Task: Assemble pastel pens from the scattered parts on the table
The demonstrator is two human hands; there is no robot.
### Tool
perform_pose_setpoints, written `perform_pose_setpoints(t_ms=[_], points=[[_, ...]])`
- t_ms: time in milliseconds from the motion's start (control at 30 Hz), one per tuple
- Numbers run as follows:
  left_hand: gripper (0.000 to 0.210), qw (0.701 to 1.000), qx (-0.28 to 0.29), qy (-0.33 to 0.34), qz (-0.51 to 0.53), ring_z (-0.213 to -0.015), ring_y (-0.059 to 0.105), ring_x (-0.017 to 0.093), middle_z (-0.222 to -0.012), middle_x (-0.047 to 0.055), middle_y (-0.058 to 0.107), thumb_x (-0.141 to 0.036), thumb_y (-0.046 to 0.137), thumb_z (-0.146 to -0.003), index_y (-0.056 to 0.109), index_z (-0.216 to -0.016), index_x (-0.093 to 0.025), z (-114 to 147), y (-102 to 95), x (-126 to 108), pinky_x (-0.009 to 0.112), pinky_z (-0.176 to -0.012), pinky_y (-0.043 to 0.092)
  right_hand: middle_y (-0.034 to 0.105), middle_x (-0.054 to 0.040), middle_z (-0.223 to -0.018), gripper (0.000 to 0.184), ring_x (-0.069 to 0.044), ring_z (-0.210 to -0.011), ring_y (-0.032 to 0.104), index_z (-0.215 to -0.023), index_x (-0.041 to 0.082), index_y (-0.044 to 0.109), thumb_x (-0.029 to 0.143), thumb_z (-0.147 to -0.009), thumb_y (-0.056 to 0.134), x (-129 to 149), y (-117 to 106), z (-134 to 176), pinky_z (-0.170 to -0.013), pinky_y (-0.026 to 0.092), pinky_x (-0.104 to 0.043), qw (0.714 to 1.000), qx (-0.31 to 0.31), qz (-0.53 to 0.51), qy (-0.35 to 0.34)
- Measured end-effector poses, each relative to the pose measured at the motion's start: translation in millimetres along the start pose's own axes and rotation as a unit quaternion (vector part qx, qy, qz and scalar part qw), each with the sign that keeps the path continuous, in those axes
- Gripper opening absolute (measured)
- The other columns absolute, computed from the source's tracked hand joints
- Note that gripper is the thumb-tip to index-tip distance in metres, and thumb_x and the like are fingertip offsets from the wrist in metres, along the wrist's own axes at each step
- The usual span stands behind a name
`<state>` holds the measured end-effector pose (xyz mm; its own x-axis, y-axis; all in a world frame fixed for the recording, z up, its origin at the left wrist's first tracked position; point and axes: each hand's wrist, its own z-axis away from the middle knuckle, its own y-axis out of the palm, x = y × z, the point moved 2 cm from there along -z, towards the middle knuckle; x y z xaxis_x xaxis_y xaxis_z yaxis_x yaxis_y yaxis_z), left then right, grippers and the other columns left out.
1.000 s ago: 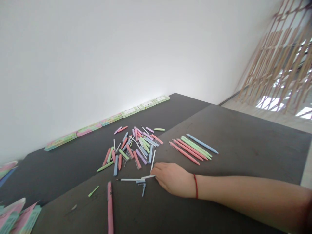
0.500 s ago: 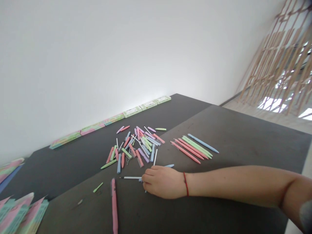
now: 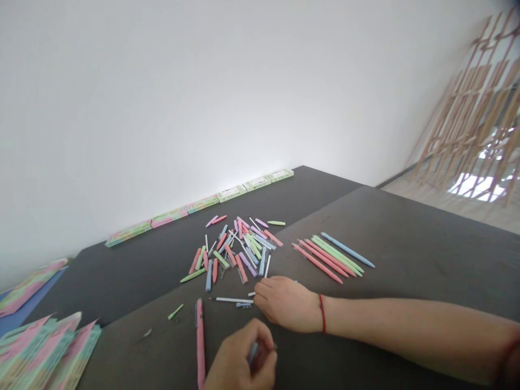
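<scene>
My right hand (image 3: 286, 304), with a red cord at the wrist, rests low over the table, its fingers bent together. A white stick end pokes out by its fingertips; whatever lies beneath the palm is hidden. Closer to me, my left hand (image 3: 244, 357) is curled with thumb and fingers closed, and a pale bluish bit shows inside it, too blurred to name. Just left of my right hand lie a white pen refill (image 3: 231, 299) and a small blue clip piece (image 3: 244, 305). A pink pen (image 3: 200, 344) lies left of my left hand.
A pile of coloured pen parts (image 3: 239, 249) lies beyond my hands. Several whole pens (image 3: 331, 254) form a row at right. Flat boxes (image 3: 231, 193) line the wall; pastel packets (image 3: 52, 352) stand at lower left. A small green piece (image 3: 176, 311) lies nearby.
My left hand has come into view from below, curled. The view has shifted, so the table sits lower and further right. My right hand stays close to the white refill.
</scene>
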<state>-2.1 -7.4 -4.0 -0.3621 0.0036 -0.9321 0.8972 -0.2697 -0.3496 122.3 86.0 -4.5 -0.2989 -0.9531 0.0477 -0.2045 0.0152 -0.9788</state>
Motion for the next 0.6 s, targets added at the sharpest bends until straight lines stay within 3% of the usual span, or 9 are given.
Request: perform_pose_setpoints(t_ms=[33,67,100,167,300,367,467,600], points=[[0.014,0.996,-0.077,-0.016,0.043,-0.046,0.047,0.009,-0.052,-0.005,0.049,-0.031,0.065,-0.073,0.059,-0.068,-0.021,-6,-8.2,2,0.020,-0.046,0.037,0.058,-0.0074,-0.087,0.012,-0.017,-0.079,0.052,-0.086,0.013,0.054,0.016,-0.087,0.043,-1,-3,2,-0.067,0.039,-0.029,0.999,-0.001,-0.027,0.020],[0.017,0.988,-0.114,-0.036,0.100,-0.040,0.039,0.007,-0.047,-0.007,0.043,-0.033,0.067,-0.071,0.056,-0.066,-0.020,-12,-13.0,5,0.018,-0.041,0.032,0.059,-0.0068,-0.086,0.010,-0.016,-0.077,0.053,-0.086,0.014,0.054,0.017,-0.085,0.045,-2,-6,5,-0.065,0.039,-0.028,0.996,-0.009,-0.067,0.049],[0.021,0.975,-0.141,-0.058,0.159,-0.035,0.031,0.005,-0.044,-0.009,0.038,-0.035,0.067,-0.069,0.054,-0.065,-0.020,-16,-15.6,8,0.017,-0.037,0.026,0.060,-0.0054,-0.083,0.008,-0.015,-0.073,0.053,-0.086,0.014,0.054,0.017,-0.082,0.047,-3,-10,7,-0.063,0.038,-0.026,0.989,-0.023,-0.120,0.087],[0.026,0.951,-0.135,-0.092,0.264,-0.031,0.020,0.003,-0.041,-0.012,0.031,-0.041,0.067,-0.069,0.050,-0.068,-0.021,-21,-15.1,15,0.014,-0.033,0.017,0.059,-0.0011,-0.074,0.008,-0.011,-0.063,0.052,-0.085,0.016,0.052,0.017,-0.078,0.049,-4,-13,10,-0.056,0.037,-0.022,0.948,-0.047,-0.268,0.166],[0.032,0.922,-0.127,-0.111,0.349,-0.029,0.017,0.000,-0.042,-0.011,0.040,-0.043,0.066,-0.070,0.043,-0.070,-0.021,-25,-9.7,25,0.011,-0.030,0.014,0.049,0.0067,-0.053,0.005,-0.006,-0.043,0.042,-0.080,0.017,0.049,0.017,-0.077,0.045,1,-2,11,-0.041,0.030,-0.016,0.778,0.016,-0.582,0.237],[0.031,0.916,-0.132,-0.106,0.364,-0.028,0.020,-0.002,-0.046,-0.010,0.048,-0.041,0.067,-0.071,0.043,-0.071,-0.021,-26,-7.9,27,0.010,-0.030,0.014,0.047,0.0082,-0.050,0.005,-0.005,-0.038,0.039,-0.079,0.017,0.048,0.016,-0.076,0.045,5,5,9,-0.037,0.028,-0.014,0.718,0.034,-0.654,0.237],[0.028,0.910,-0.138,-0.097,0.379,-0.027,0.024,-0.002,-0.050,-0.009,0.052,-0.038,0.066,-0.072,0.045,-0.072,-0.020,-27,-6.2,27,0.009,-0.030,0.015,0.053,0.0068,-0.057,0.006,-0.003,-0.037,0.039,-0.077,0.018,0.045,0.013,-0.073,0.045,5,10,6,-0.035,0.026,-0.013,0.687,0.001,-0.687,0.235],[0.024,0.904,-0.149,-0.094,0.390,-0.027,0.026,-0.003,-0.056,-0.009,0.055,-0.036,0.065,-0.073,0.047,-0.074,-0.020,-27,-4.0,25,0.009,-0.030,0.015,0.052,0.0060,-0.057,0.007,-0.003,-0.038,0.040,-0.074,0.017,0.045,0.012,-0.075,0.041,0,9,5,-0.035,0.028,-0.014,0.685,-0.041,-0.683,0.251]])
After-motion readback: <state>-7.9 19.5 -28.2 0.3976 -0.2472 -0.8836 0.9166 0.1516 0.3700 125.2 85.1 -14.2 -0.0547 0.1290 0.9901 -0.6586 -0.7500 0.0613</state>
